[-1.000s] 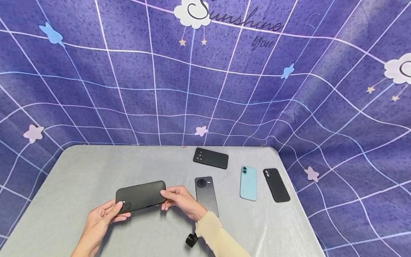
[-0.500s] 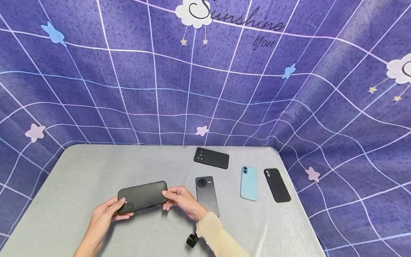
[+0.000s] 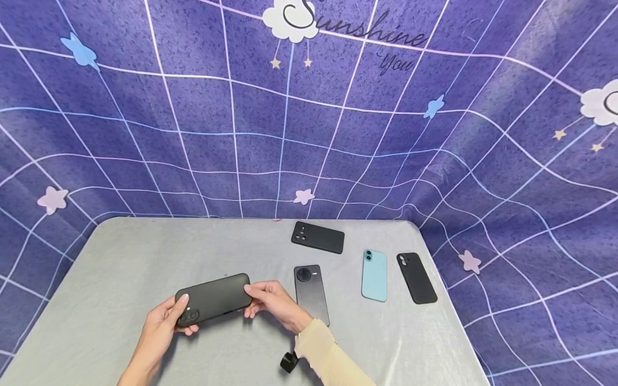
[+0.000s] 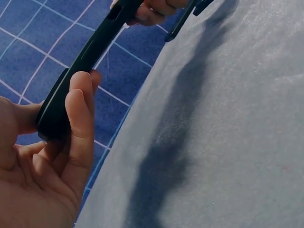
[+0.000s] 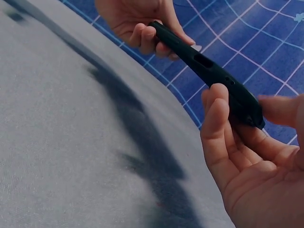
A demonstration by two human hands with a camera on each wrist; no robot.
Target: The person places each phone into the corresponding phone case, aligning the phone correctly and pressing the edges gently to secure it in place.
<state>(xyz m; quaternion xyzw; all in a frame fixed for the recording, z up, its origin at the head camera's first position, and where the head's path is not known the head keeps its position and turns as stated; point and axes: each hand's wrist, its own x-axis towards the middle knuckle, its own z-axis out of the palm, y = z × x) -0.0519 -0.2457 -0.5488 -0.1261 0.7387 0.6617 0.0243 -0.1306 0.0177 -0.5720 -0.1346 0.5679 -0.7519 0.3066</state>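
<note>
Grey tabletop [image 3: 135,252] lies beneath a black phone case [image 3: 217,297], which the left hand [image 3: 159,323] and right hand [image 3: 274,301] pinch at opposite ends, the left thumb [image 3: 181,304] having shifted up from the camera lenses [image 3: 194,314], seemingly a mere regrip.

Purple grid-patterned backdrop [image 3: 203,107] with clouds [image 3: 292,33] and stars [image 3: 303,197] behind a grey table [image 3: 145,252].

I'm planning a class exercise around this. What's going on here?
A person holds what looks like a phone in a black case above the table, left grip at its camera end, right grip at the other. On the table lie a dark gray phone, partly hidden, a pale blue phone and two black cases.
</note>
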